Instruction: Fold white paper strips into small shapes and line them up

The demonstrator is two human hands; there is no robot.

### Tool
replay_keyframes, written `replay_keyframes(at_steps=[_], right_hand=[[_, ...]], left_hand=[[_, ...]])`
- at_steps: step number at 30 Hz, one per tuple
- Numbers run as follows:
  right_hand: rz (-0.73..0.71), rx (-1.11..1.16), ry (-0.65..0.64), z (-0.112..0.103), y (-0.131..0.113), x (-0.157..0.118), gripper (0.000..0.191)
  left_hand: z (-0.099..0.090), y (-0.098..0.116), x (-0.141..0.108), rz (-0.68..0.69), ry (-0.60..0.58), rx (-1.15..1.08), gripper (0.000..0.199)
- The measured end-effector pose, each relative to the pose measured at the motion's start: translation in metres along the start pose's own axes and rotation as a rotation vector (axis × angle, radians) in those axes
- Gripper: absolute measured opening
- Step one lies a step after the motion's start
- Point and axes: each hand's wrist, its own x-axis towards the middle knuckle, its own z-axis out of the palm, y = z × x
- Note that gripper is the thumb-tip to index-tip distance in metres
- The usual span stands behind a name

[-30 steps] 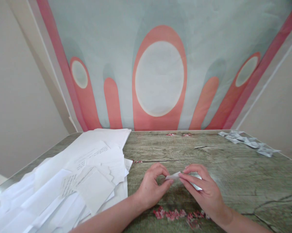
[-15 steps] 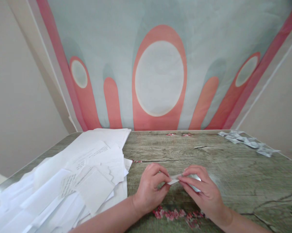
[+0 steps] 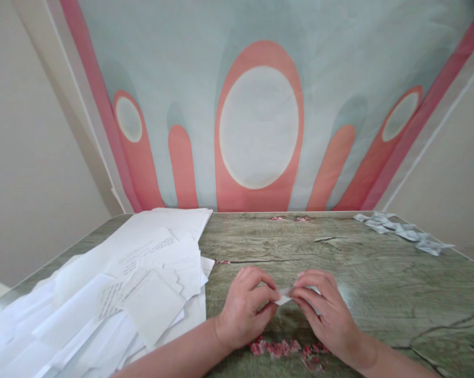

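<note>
A small piece of folded white paper (image 3: 284, 297) is pinched between both hands, above the wood-patterned table (image 3: 260, 239). My left hand (image 3: 249, 302) grips its left end between thumb and fingers. Its right end sits between the thumb and fingertips of my right hand (image 3: 331, 312). The fingers hide both ends of the paper. To the left of my left hand lies a heap of loose white paper sheets (image 3: 154, 304), some with printed lines of text.
Several small folded paper pieces (image 3: 402, 231) lie in a cluster at the table's far right. Behind the table hangs a grey-green backdrop (image 3: 319, 52) with coral shapes. Pink flowers (image 3: 276, 346) are printed on the tabletop. Plain walls stand on both sides.
The paper between my hands has shifted slightly down and tilted, showing more of its white face. My right-hand fingers have drawn closer together.
</note>
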Motion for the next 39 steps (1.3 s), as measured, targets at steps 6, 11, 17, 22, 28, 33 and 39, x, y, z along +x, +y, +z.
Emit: replay_keyframes(at_steps=[6,11,17,22,28,33,39], right_hand=[[-0.032,-0.026,0.009,-0.001,0.003,0.0,0.016],[-0.074,-0.048,0.0,-0.002,0.005,0.0,0.019],[-0.113,-0.048,-0.033,-0.003,0.006,0.0,0.021],[-0.113,-0.071,-0.029,-0.005,0.007,0.0,0.023],[-0.091,-0.043,-0.031,-0.005,0.007,0.001,0.019],[-0.091,-0.024,-0.027,-0.003,0.01,-0.001,0.018],[-0.029,-0.021,0.024,-0.003,0.014,-0.002,0.015]], left_hand=[[0.0,-0.002,0.0,-0.01,-0.001,-0.024,0.015],[0.0,-0.003,-0.001,-0.015,-0.007,-0.012,0.017],[0.0,-0.002,-0.001,-0.009,-0.011,0.006,0.017],[-0.001,0.0,0.001,-0.002,-0.019,0.012,0.016],[-0.001,0.001,0.001,-0.008,-0.012,0.0,0.015],[0.0,0.0,0.0,-0.011,-0.016,-0.009,0.016],[0.0,-0.002,-0.001,-0.023,0.004,-0.045,0.014]])
